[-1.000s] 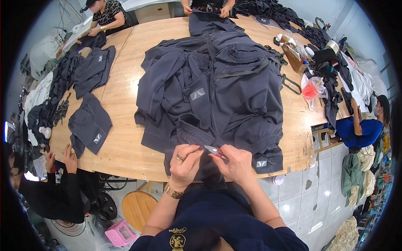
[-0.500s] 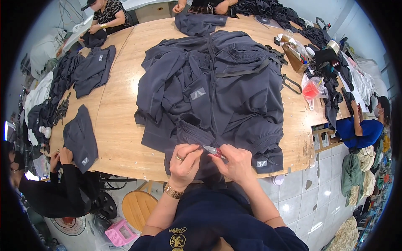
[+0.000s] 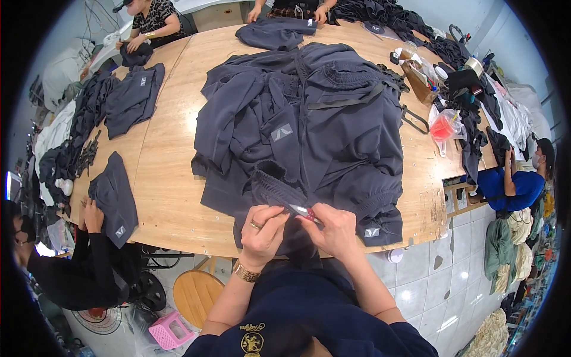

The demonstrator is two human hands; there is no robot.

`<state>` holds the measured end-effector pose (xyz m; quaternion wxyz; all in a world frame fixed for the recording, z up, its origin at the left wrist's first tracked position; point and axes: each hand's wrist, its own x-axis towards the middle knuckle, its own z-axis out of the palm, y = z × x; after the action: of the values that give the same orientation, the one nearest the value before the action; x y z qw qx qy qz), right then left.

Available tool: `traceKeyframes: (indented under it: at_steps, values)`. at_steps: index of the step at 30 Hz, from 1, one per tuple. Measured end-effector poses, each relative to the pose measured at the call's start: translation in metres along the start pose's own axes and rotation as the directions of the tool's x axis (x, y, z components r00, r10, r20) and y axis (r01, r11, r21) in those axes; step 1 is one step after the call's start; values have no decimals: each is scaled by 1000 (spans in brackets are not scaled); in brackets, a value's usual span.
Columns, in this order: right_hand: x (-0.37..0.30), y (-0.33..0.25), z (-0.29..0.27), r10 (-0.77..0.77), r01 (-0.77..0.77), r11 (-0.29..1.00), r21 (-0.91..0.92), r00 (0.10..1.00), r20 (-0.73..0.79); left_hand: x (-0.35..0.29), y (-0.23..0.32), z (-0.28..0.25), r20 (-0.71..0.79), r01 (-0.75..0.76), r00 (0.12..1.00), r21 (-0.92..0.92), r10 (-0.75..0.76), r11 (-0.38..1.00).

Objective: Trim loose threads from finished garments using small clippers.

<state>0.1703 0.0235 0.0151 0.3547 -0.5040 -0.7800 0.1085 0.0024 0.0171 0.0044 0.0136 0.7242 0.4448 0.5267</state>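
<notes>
Dark grey garments (image 3: 351, 140) with gathered elastic edges and a pale patch lie in a heap before me. At the near edge of the heap, my left hand (image 3: 262, 232) pinches the dark cloth just below an elastic cuff (image 3: 278, 184). My right hand (image 3: 330, 229) is closed on small thread snips (image 3: 302, 210), their silvery blade pointing toward my left fingertips. The snips' handle is mostly hidden in the fingers. Whether a thread lies between the hands is too small to tell.
A wooden table (image 3: 166, 196) bears the heap. Folded garments (image 3: 134, 98) lie at left; a bag with red drink (image 3: 443, 127) and a tool box (image 3: 420, 83) stand at right. Co-workers handle dark cloth around the table. A wooden stool (image 3: 199, 297) and pink stool (image 3: 171, 331) stand below.
My hands stay nearly in place; the snips' blade has turned slightly. Across the table, a co-worker's garment has shifted left, and the left co-worker's hands have moved on the cloth.
</notes>
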Motion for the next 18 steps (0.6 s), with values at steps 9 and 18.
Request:
traceKeyframes:
  at_steps: [9,18]
  values:
    - [8,7,16,367,-286,719,634,930,4,-4,-2,-1,-21,44,999,-15,-44,999]
    - [-3,9,4,74,-85,986,146,994,79,-3,-3,-1,-53,60,997,-11,-61,998]
